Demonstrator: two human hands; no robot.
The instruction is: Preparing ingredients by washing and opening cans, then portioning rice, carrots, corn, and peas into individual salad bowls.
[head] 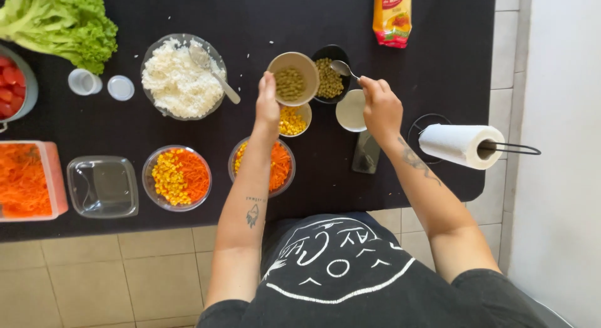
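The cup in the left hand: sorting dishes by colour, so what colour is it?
Beige cup, peas inside; head view.

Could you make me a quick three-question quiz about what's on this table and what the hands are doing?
1. What fills the tan cup that the left hand holds?
2. True or false: the right hand holds a spoon near the black bowl.
3. Which stands at the table's right edge? A) lettuce B) paper towel roll C) rice bowl

Key:
1. Green peas.
2. True.
3. B. The lettuce lies far left and the rice bowl is left of the hands.
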